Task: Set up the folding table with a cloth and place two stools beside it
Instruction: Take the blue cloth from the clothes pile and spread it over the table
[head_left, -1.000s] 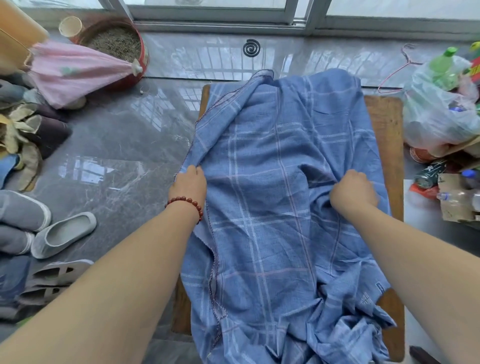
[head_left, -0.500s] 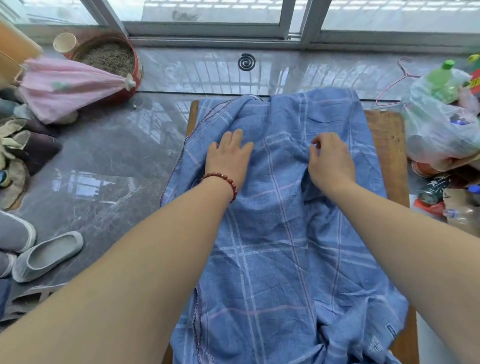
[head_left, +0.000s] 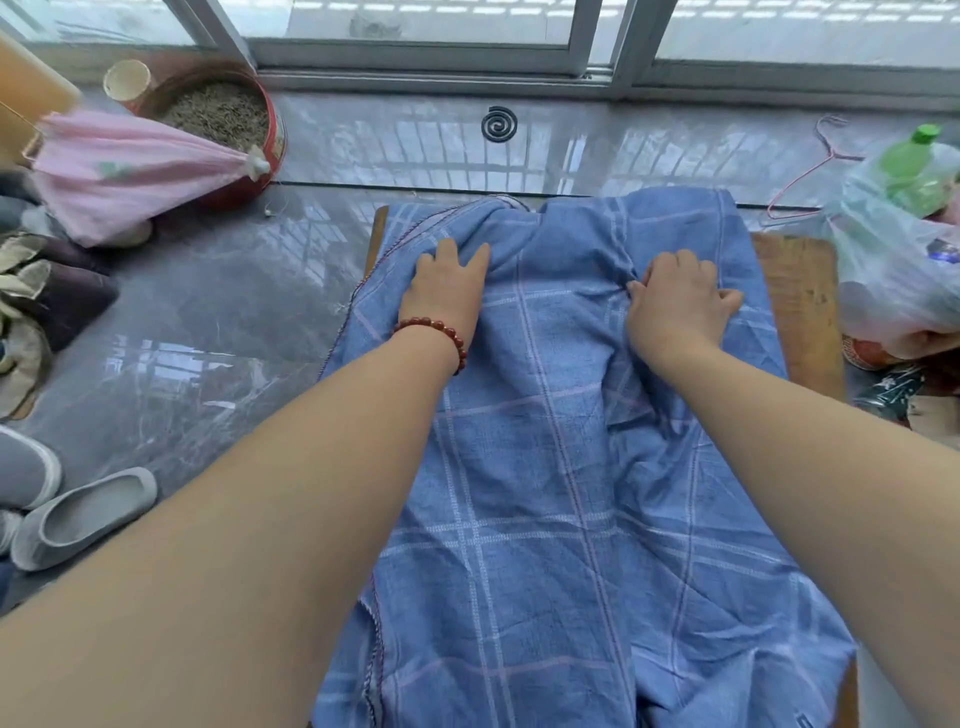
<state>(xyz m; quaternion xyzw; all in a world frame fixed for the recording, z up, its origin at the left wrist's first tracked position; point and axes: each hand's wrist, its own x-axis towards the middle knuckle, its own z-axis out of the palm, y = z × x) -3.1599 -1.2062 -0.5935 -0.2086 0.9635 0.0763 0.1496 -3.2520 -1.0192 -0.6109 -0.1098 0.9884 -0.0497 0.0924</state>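
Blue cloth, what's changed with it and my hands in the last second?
Both hands let go of the bunched blue cloth and moved away from you; left hand now presses flat, right hand pinches a fold. Cloth lies flatter. The table stayed put.

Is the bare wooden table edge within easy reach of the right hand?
Likely yes: the right hand holds the cloth just beside the bare table edge, and nothing lies between them.

Floor (head_left: 208, 322): grey polished stone tiles, glossy, with pale barred reflections of daylight. At its far edge I note a grey metal sliding window frame (head_left: 597, 47), bright outside. A black spiral coil (head_left: 498, 123) lies near the frame. Grey slippers (head_left: 83, 514) sit on my left.
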